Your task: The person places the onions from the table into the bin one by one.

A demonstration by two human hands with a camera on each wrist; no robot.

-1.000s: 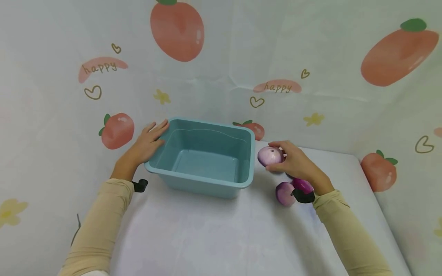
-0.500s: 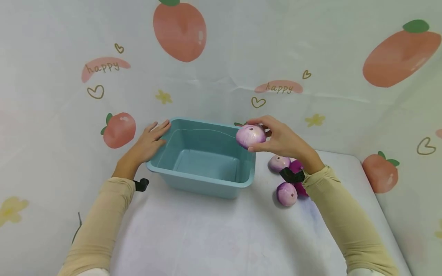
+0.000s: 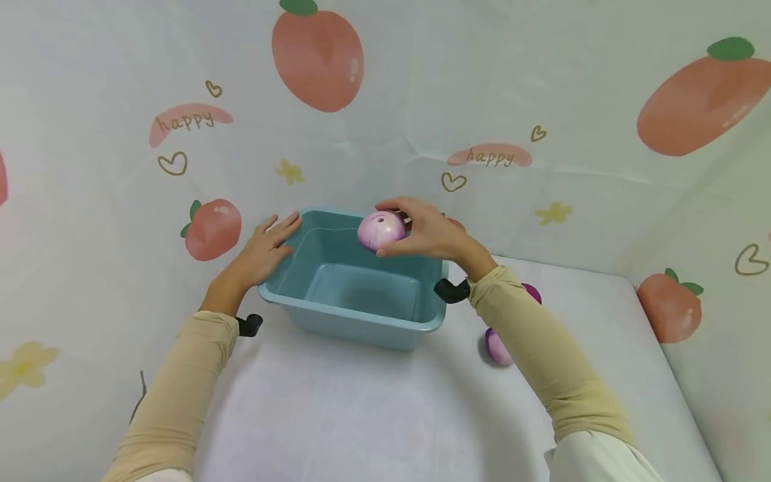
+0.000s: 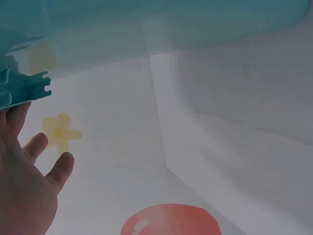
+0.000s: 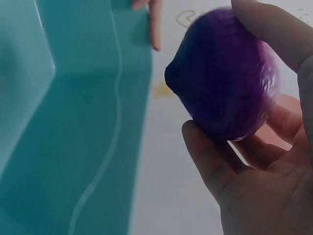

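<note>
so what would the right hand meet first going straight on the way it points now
Most likely the left hand, at the left end of the blue tub: the right hand, holding an onion, points that way. Its height above the tub is unclear, so it might pass over.

Readable text: "happy", two times, lowercase gold-brown script. First on an arched salmon-pink printed band (image 3: 189,122), left side of the white fruit-print cloth backdrop (image 3: 458,80); second on a flatter salmon-pink printed band (image 3: 490,155), right of centre. Thin gold-brown heart outlines (image 3: 173,171) near both.
</note>
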